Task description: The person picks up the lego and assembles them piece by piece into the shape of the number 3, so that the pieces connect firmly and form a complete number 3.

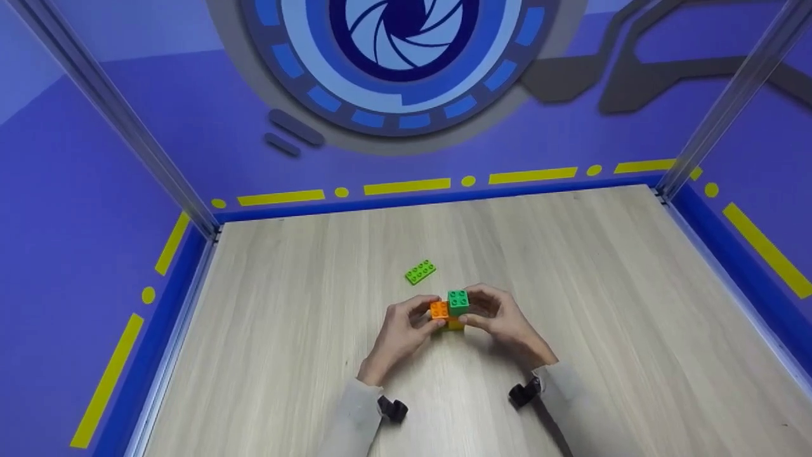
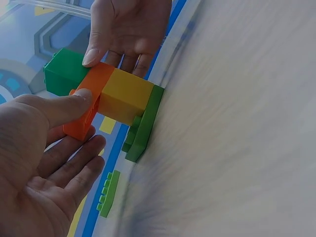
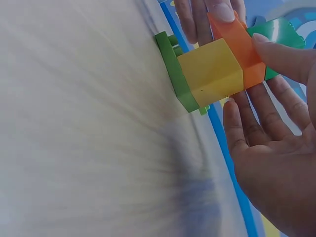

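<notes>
A small stack of toy building bricks stands upright between the two hands near the middle of the table. From the bottom up it has a green plate (image 2: 150, 126), a yellow brick (image 2: 127, 94), an orange brick (image 1: 438, 310) and a darker green brick (image 1: 458, 299). The orange brick juts out to the left over the plate. My left hand (image 1: 401, 330) pinches this jutting end between thumb and fingers. From the other side my right hand (image 1: 507, 320) grips the green brick, its thumb tip at the seam with the orange one.
Behind the stack a loose light green plate with studs (image 1: 420, 271) lies on the wooden table (image 1: 285, 317). Purple panels (image 1: 406, 168) with yellow markings border the table at the back and both sides. Metal posts (image 1: 127, 120) rise at the back corners.
</notes>
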Motion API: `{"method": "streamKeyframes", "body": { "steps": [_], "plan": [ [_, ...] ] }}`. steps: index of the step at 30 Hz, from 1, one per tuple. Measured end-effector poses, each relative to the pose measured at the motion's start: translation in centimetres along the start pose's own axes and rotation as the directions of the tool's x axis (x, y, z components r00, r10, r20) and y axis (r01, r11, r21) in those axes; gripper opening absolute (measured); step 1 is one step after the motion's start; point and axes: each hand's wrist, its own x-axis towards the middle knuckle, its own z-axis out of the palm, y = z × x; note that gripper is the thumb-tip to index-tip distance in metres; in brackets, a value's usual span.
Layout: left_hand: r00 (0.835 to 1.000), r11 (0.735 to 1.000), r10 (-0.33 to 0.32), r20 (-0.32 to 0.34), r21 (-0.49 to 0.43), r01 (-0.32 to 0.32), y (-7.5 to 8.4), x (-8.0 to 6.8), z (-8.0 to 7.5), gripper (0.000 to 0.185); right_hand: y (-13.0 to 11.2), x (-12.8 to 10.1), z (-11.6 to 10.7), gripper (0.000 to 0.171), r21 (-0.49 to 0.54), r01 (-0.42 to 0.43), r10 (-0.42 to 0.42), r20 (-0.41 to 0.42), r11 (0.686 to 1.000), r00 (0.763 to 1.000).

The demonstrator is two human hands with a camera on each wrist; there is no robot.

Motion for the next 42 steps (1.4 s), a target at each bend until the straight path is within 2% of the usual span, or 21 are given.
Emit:
{"method": "streamKeyframes", "body": {
  "steps": [12,23,36,42],
  "plan": [
    [0.998,0.994,0.064,0.023,0.088,-0.066,0.8,0.2,-1.5,0.043,-0.1,-0.1,0.3,0.044,0.028,-0.081,0.081,-0.007,0.996,0.997],
    [0.997,0.971,0.08,0.004,0.225,-0.079,1.4,1.9,-3.3,0.041,0.8,-0.1,0.2,0.046,0.056,-0.083,0.082,0.012,0.995,0.997],
    [0.995,0.959,0.094,-0.022,0.272,-0.085,0.8,4.3,-4.5,0.037,1.3,-0.2,0.6,0.045,0.263,-0.145,0.146,0.014,0.954,0.989],
    [0.998,0.956,0.055,-0.034,0.292,-0.043,0.5,5.4,-4.4,0.037,1.4,-0.4,1.0,0.045,0.297,-0.145,0.156,-0.013,0.944,0.988]
  ]
}}
